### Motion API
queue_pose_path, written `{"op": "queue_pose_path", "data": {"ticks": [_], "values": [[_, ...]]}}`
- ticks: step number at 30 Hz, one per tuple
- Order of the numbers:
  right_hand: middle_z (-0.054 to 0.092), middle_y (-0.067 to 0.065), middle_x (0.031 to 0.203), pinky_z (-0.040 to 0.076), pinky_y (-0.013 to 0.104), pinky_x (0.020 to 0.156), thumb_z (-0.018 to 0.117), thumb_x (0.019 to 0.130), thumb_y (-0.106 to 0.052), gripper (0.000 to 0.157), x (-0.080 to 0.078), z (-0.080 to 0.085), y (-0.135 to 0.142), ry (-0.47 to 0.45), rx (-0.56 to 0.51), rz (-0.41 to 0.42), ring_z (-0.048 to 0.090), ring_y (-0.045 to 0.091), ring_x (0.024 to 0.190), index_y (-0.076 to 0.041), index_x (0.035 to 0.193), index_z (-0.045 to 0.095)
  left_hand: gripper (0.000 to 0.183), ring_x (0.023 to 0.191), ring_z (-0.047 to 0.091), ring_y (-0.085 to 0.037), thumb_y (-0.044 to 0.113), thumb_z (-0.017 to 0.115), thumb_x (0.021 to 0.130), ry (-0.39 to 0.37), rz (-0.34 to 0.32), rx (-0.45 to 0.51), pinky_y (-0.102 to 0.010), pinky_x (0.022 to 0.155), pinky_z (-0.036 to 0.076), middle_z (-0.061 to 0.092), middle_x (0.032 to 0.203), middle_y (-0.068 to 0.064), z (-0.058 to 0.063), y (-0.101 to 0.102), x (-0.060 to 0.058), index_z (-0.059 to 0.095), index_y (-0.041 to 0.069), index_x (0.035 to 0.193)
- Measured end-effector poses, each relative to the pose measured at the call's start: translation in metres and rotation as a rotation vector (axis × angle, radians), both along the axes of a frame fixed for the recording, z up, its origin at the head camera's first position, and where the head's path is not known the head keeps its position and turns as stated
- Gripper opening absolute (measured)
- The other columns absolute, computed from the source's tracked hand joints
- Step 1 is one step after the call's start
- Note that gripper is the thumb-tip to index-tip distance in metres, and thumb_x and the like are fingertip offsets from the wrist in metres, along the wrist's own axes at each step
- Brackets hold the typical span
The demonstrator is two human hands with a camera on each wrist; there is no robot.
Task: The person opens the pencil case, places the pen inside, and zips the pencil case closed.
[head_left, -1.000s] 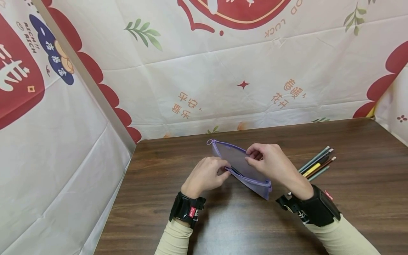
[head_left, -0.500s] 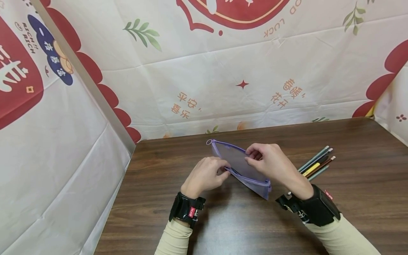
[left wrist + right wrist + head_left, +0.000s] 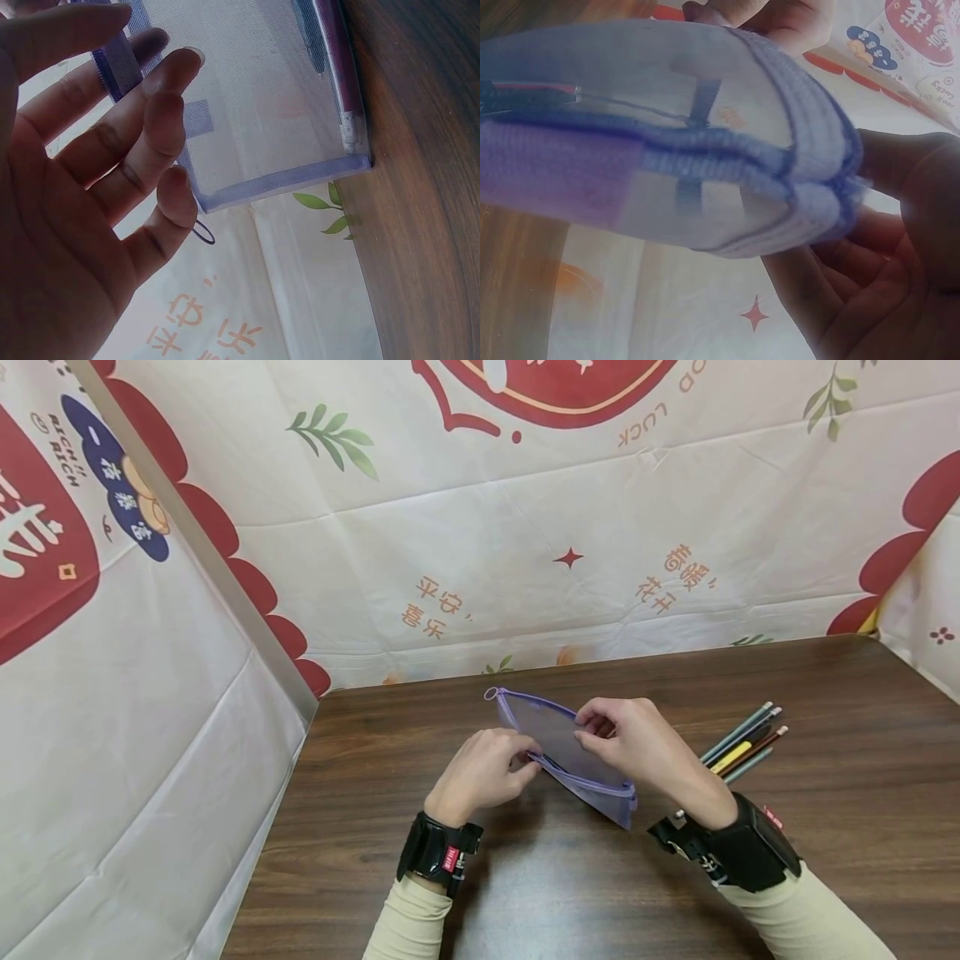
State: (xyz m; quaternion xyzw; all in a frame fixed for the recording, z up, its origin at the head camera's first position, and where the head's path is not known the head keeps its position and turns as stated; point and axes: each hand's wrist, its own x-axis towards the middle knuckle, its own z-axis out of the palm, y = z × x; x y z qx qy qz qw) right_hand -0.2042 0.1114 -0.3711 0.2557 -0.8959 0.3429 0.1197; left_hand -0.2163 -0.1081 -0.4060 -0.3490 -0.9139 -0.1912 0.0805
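A purple mesh pencil pouch (image 3: 547, 728) stands tilted over the table, its zipper edge spread apart. My left hand (image 3: 480, 774) pinches the near zipper edge between thumb and fingers. On the opposite edge, the thumb and fingertips of my right hand (image 3: 633, 739) hold the far side of the mouth. Through the mesh in the left wrist view, a dark maroon pencil (image 3: 337, 60) with a pale end lies along the pouch bottom, beside a darker object. The right wrist view shows the pouch's end seam (image 3: 810, 150) up close.
Several pencils and pens (image 3: 738, 752), one with a yellow section, lie in a bunch right of the pouch, partly behind my right forearm. The brown wooden table (image 3: 345, 827) meets a printed white cloth (image 3: 510, 552) at the back and a cloth-covered panel (image 3: 165, 727) on the left.
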Motion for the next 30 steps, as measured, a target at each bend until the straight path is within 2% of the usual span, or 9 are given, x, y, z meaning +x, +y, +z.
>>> {"op": "queue_pose_path", "data": {"ticks": [13,25,30], "values": [[0.068,0.003,0.071,0.054,0.031,0.054,0.069,0.08,-0.005,0.006,0.001,0.008,0.01,0.035,0.012,0.012,0.06,0.01,0.064,-0.004,0.085,0.069,0.015,0.067,0.057,-0.007,0.023,0.063,0.084,0.008,-0.007,0.0,-0.021,0.058,0.044,0.061,0.075,0.01,0.001,0.001,0.0,0.072,0.016,0.094],[0.068,0.001,0.072,0.052,0.034,0.055,0.069,0.081,-0.01,0.005,0.001,0.015,0.035,0.074,0.053,-0.067,0.06,0.01,0.065,-0.008,0.086,0.069,0.016,0.069,0.057,-0.006,0.023,0.062,0.085,0.013,-0.016,0.006,-0.02,0.061,0.045,0.063,0.077,0.01,0.001,0.003,-0.002,0.073,0.016,0.094],[0.067,-0.003,0.07,0.051,0.032,0.055,0.068,0.083,-0.014,0.004,0.004,0.013,0.05,0.088,0.088,-0.091,0.058,0.009,0.064,-0.011,0.085,0.069,0.016,0.072,0.06,-0.009,0.022,0.063,0.085,0.015,-0.007,0.004,-0.021,0.063,0.047,0.065,0.079,0.009,-0.001,0.001,0.0,0.073,0.016,0.095]]}}
